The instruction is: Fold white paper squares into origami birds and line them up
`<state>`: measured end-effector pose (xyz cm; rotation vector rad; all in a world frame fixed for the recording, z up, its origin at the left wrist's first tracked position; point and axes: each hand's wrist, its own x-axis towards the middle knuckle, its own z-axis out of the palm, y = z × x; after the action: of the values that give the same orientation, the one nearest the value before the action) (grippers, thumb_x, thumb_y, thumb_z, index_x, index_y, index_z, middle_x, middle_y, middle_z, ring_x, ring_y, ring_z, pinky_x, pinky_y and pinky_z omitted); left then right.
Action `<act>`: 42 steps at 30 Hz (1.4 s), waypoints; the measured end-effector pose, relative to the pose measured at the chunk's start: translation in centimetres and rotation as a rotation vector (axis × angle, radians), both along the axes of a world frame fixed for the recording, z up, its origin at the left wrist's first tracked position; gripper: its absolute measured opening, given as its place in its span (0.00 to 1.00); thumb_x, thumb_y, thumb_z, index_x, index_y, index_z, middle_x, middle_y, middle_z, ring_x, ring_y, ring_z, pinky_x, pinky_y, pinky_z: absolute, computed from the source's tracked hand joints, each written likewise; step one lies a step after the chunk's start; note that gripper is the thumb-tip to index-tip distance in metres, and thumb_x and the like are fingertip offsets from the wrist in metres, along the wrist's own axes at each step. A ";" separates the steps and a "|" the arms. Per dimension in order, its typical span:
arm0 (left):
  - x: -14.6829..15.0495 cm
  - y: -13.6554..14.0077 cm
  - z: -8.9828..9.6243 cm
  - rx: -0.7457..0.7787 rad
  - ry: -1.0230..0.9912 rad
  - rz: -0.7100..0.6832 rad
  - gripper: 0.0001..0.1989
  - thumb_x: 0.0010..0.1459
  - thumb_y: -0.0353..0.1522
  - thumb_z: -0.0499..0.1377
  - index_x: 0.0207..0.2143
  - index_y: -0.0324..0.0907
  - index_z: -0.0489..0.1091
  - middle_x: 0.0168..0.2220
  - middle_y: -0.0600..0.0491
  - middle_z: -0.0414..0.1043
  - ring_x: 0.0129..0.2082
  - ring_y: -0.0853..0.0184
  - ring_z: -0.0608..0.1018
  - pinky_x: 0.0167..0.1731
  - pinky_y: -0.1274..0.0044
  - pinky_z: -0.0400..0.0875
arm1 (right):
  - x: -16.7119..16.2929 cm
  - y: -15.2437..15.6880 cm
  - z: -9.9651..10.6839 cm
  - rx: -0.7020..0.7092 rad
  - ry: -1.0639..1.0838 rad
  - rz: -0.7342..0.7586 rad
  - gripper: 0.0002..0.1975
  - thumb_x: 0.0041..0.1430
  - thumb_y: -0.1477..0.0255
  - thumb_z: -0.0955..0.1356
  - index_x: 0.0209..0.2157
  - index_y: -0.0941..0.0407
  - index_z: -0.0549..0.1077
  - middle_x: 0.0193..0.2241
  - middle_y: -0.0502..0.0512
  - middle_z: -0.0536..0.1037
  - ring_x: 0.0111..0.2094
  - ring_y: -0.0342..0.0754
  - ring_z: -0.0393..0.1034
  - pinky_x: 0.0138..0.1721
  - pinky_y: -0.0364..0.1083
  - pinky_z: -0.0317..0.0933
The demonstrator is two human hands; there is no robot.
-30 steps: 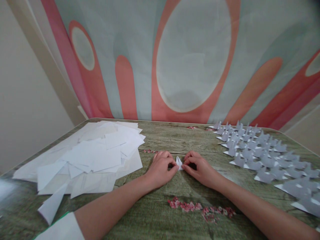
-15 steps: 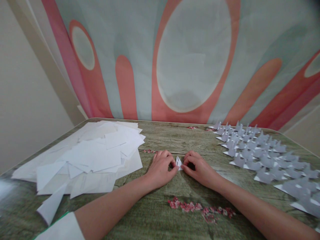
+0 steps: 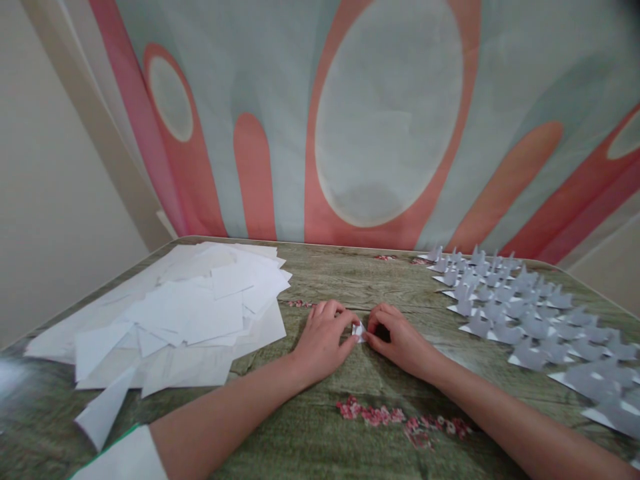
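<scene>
A small piece of folded white paper (image 3: 359, 331) is between my two hands at the middle of the table. My left hand (image 3: 324, 340) holds its left side, with the index finger over the upper tip and the thumb at the lower edge. On the other side, my right hand (image 3: 397, 339) pinches the paper's right corner between thumb and index finger. Part of the paper is hidden behind the fingertips.
A spread pile of white paper sheets (image 3: 210, 313) covers the table's left side. Rows of folded white paper figures (image 3: 530, 323) stand at the right. The wood-patterned table (image 3: 330, 273) with printed pink blossoms meets a coloured backdrop (image 3: 280, 167) behind.
My left index finger has moved up and over the paper's pointed top, which stood up visibly before. My right hand keeps its pinch in about the same place.
</scene>
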<state>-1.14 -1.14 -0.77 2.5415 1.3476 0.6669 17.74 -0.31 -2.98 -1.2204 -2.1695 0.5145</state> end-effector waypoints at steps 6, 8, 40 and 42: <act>0.2 -0.5 0.7 0.127 0.113 -0.027 0.07 0.56 0.34 0.55 0.37 0.47 0.70 0.41 0.51 0.62 0.45 0.60 0.62 0.46 0.65 0.57 | 0.0 0.1 0.0 0.001 -0.005 0.000 0.05 0.51 0.74 0.66 0.25 0.56 0.64 0.29 0.51 0.67 0.33 0.46 0.61 0.35 0.45 0.56; 0.2 -0.5 1.0 0.157 0.159 -0.060 0.07 0.57 0.34 0.55 0.37 0.48 0.71 0.41 0.51 0.64 0.45 0.60 0.62 0.46 0.64 0.56 | 0.0 0.1 0.0 0.003 -0.009 -0.001 0.05 0.52 0.74 0.66 0.25 0.56 0.64 0.29 0.51 0.67 0.33 0.46 0.61 0.35 0.45 0.56; -0.7 -0.8 1.9 0.218 0.468 -0.388 0.17 0.59 0.28 0.48 0.50 0.35 0.63 0.52 0.44 0.65 0.53 0.61 0.63 0.54 0.69 0.50 | -1.2 -3.4 2.1 0.317 -0.652 0.065 0.10 0.57 0.81 0.61 0.34 0.60 0.73 0.31 0.59 0.72 0.33 0.51 0.65 0.33 0.49 0.59; -0.7 -1.0 2.0 0.210 0.473 -0.372 0.16 0.58 0.28 0.49 0.49 0.35 0.64 0.50 0.45 0.66 0.52 0.61 0.64 0.53 0.69 0.52 | -1.2 -3.4 2.4 0.282 -0.645 0.066 0.10 0.57 0.81 0.61 0.34 0.59 0.73 0.32 0.59 0.72 0.33 0.51 0.65 0.33 0.49 0.59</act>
<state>-1.80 -2.10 1.26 3.1403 0.8953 0.1442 16.52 -3.73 -0.61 -1.2720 -2.6963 -0.1985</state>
